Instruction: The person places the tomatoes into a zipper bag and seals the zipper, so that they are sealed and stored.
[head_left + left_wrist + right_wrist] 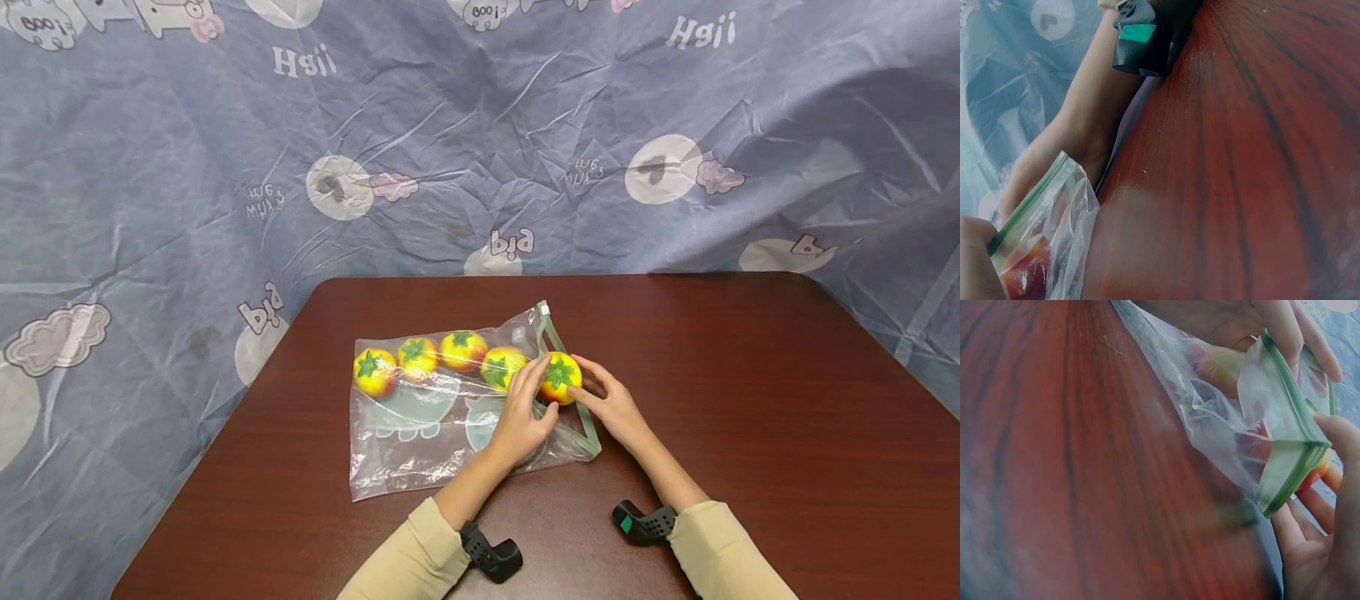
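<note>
A clear zip bag (450, 468) with a green zip edge (589, 433) lies flat, its mouth towards the right. Several yellow-red tomatoes (375, 372) with star-shaped green tops sit in a row along its far side. My left hand (522, 421) grips the bag at its mouth, fingers over the upper film. Between thumb and fingers, my right hand (618, 414) holds another tomato (561, 377) at the opening. The right wrist view shows this tomato (1314, 475) partly behind the green zip edge, with the right fingers around it.
The bag lies on a dark red-brown wooden table (712, 375). Behind the table hangs a creased grey-blue cloth (450, 108) with printed cartoons. Each wrist wears a black camera band, such as the right one (645, 522).
</note>
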Tool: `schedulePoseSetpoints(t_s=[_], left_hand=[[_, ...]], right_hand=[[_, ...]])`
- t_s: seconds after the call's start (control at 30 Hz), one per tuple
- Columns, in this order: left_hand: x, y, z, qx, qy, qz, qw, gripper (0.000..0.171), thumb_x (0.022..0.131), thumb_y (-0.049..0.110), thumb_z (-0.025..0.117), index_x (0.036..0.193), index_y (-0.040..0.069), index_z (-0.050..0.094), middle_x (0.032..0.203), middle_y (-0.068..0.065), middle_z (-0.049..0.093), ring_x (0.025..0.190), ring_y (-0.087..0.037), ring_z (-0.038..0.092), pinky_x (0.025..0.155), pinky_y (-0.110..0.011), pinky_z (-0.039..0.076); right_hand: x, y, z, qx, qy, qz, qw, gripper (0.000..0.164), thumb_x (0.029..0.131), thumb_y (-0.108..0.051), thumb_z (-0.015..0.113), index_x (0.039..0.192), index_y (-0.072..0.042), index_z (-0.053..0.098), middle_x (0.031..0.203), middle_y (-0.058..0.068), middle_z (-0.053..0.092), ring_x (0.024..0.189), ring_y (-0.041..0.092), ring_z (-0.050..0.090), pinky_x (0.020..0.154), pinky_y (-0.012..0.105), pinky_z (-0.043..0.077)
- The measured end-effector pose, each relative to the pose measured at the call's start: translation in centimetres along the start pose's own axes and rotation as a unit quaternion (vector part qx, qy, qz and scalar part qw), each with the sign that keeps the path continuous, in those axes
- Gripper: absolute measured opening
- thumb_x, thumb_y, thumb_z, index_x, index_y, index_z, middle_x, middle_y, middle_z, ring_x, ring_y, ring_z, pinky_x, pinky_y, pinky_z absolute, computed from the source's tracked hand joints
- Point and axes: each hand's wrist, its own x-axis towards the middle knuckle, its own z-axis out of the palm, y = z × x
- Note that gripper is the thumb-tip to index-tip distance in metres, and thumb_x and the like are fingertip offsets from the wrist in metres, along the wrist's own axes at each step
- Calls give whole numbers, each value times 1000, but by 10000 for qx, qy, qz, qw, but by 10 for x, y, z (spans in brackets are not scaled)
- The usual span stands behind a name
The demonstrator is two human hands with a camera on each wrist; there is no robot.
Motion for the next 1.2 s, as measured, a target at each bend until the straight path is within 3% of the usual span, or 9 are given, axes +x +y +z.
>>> schedulePoseSetpoints(t_s=[0.13, 0.37, 0.53, 0.9, 1.1, 1.2], left_hand=[[1, 1, 0, -28, 56, -10, 10000, 65, 74, 5, 59, 136, 4, 38, 134, -12, 43, 118, -26, 41, 100, -40, 37], [4, 5, -1, -103, 148, -143, 9997, 65, 75, 5, 59, 136, 4, 38, 134, -11, 42, 116, -26, 41, 99, -40, 37], [7, 5, -2, -121, 192, -224, 9995, 66, 74, 7, 59, 137, 7, 37, 135, -9, 42, 117, -25, 41, 99, -40, 38], [9, 5, -5, -101, 251, -130, 9995, 68, 75, 5, 59, 138, 6, 35, 135, -11, 41, 123, -27, 39, 101, -42, 37], [12, 5, -7, -143, 300, -234, 9992, 69, 76, 6, 59, 139, 10, 34, 137, -11, 40, 125, -26, 37, 103, -43, 35], [13, 5, -9, -155, 353, -253, 9989, 67, 76, 6, 59, 138, 7, 35, 137, -11, 40, 125, -26, 38, 103, -43, 35]], right_hand=[[-1, -2, 0, 41, -22, -151, 9999, 55, 88, -27, 58, 138, -14, 39, 130, 13, 42, 123, 33, 45, 95, 42, 43], [0, -3, 0, 419, -149, -85, 9990, 51, 89, -24, 55, 133, -6, 36, 134, 19, 43, 119, 35, 48, 84, 18, 46], [1, -2, 0, 531, -100, -190, 9984, 46, 89, -21, 56, 128, -2, 40, 127, 22, 50, 116, 31, 50, 82, 10, 43], [0, -1, 4, 76, -2, -730, 9973, 41, 88, -20, 58, 127, -7, 52, 121, 13, 47, 105, 19, 49, 83, 12, 44], [0, -3, 6, 420, -74, -824, 9957, 39, 90, -18, 53, 126, -1, 50, 119, 20, 52, 97, -5, 52, 81, 11, 46], [-1, -4, 6, 943, -195, -907, 9912, 38, 94, -15, 46, 126, 7, 46, 117, 28, 51, 96, -7, 55, 80, 16, 50]])
